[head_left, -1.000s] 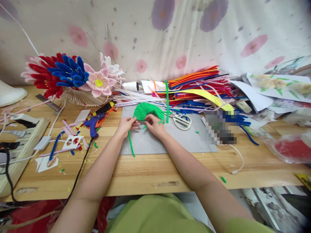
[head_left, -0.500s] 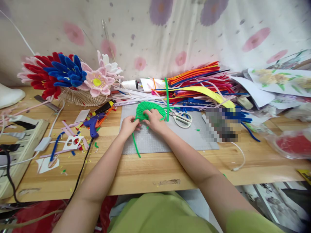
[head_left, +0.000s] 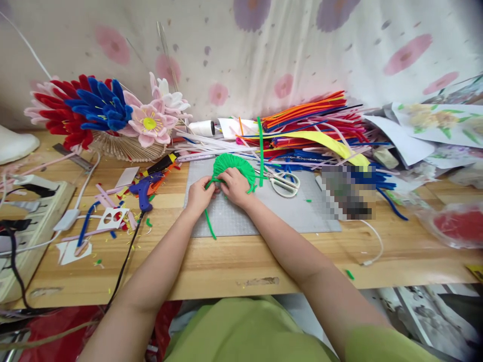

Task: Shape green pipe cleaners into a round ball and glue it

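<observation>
Both our hands are busy w/ the green fuzzy piece (head_left: 231,162) on the grey mat (head_left: 294,216): L hand (head_left: 199,195) pinching its L end, green strip (head_left: 210,223) trailing below; R hand (head_left: 234,186) gripping its near edge. Scissors (head_left: 285,185) lie just R, on the mat too.

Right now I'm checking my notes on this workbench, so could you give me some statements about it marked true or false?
1. The left hand and right hand both touch the green fuzzy piece. True.
2. The scissors lie on the grey mat, right of the green fuzzy piece. True.
3. The blue glue gun lies on the wooden table. True.
4. The right hand holds the scissors. False: they lie loose on the mat.
5. The glue gun is right of the mat. False: it is left of it.
6. The left hand grips the glue gun. False: its fingers are at the green fuzzy piece.
</observation>
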A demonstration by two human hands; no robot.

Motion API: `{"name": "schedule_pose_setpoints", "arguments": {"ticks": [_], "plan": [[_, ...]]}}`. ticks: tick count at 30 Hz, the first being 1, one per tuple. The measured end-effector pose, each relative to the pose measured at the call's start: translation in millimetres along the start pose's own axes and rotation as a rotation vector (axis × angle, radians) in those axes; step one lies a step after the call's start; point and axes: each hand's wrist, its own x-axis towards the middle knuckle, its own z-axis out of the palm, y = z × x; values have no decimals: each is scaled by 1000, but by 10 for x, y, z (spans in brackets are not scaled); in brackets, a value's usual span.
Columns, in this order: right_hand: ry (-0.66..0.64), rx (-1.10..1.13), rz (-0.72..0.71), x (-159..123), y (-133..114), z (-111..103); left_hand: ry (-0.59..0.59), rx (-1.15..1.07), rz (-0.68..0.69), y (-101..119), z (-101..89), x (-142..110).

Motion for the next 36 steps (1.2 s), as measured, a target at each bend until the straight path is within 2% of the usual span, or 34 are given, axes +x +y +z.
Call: {"name": "schedule_pose_setpoints", "arguments": {"ticks": [2,7,10,14,17,21,24,28,32,36], "plan": [[15,12,13,-14,21,6,17,-102,-27,22,15,-8],[27,-2,-8,-40,39,26,53,-425,-242,176,-10,-18],[23,-13,-11,-47,44,38,84,-427,-272,239,-35,-20],[21,-22,13,-49,40,43,174,-387,-251,195,-43,-4],[27,-26,24,-45,35,59,220,-245,-162,141,-42,-2],[40,-33,56,-27,27,94,322,171,81,128,-33,-46],[36,-37,95,-12,6,93,358,376,189,132,-18,-83],[15,-38,119,-1,-18,69,338,518,229,132,1,-115],[6,-29,131,3,-4,77,267,485,230,141,14,-144],[5,-16,128,10,7,100,305,555,222,147,20,-149]]}}
